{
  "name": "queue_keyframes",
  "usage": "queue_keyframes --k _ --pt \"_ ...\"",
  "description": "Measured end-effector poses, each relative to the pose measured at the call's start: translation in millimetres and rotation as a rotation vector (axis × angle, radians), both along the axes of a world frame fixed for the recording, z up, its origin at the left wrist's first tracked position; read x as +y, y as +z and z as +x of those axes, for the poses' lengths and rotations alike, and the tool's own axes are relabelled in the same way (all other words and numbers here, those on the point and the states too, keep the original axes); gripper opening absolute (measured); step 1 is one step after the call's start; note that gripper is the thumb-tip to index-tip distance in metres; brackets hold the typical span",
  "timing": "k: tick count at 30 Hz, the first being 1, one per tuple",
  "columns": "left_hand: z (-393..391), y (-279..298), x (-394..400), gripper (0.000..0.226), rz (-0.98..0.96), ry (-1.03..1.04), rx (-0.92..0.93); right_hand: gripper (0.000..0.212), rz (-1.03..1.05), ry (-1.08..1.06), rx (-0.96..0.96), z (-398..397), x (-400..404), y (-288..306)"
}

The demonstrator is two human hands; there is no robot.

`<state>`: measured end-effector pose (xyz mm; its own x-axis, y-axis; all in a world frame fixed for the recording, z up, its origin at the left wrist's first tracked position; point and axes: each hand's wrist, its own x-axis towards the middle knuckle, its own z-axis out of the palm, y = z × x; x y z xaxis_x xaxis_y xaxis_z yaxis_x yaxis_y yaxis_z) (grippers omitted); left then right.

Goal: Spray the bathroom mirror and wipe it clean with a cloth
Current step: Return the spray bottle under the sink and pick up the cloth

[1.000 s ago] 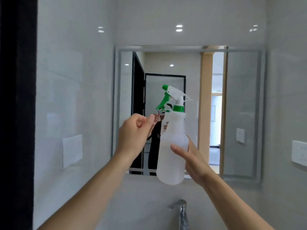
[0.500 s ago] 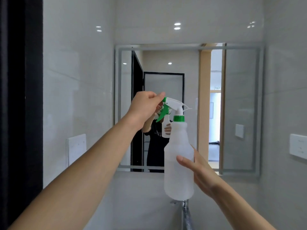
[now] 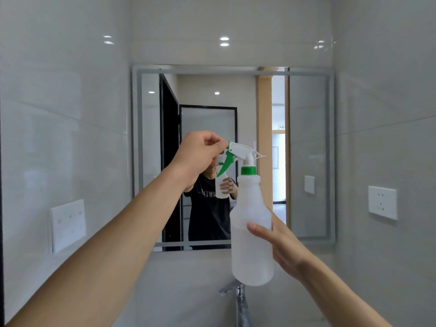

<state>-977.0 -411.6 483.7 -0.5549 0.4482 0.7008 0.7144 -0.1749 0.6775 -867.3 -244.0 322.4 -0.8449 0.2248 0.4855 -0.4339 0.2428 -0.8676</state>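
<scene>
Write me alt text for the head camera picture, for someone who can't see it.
A person's right hand holds a translucent spray bottle upright before a wall mirror, while the left hand pinches the green nozzle tip. A faucet shows below, a wall socket at right; no cloth is visible.

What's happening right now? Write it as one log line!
step: adjusting nozzle | left hand: pinches nozzle tip | right hand: holds spray bottle upright | mirror: spray not visible | cloth: not in view
</scene>
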Motion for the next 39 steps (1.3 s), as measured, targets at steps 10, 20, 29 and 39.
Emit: queue_keyframes --k 10,20,29,39 --pt "3.6 0.6 9.4 0.023 -0.009 0.086 -0.038 0.065 0.007 -0.004 -0.012 -0.8 9.9 -1.8" --pt "0.9 -6.7 13.3 0.016 0.020 0.054 -0.043 0.062 0.010 -0.013 -0.017 -5.9 16.6 -1.0" --pt "14.5 -84.5 22.0 0.019 -0.195 0.093 -0.239 0.090 -0.070 -0.206 0.034 -10.4 45.2 -0.1" --pt "50.3 -175.9 93.0 0.045 -0.268 -0.158 -0.367 0.070 -0.139 -0.365 0.017 10.2 73.5 -20.3"
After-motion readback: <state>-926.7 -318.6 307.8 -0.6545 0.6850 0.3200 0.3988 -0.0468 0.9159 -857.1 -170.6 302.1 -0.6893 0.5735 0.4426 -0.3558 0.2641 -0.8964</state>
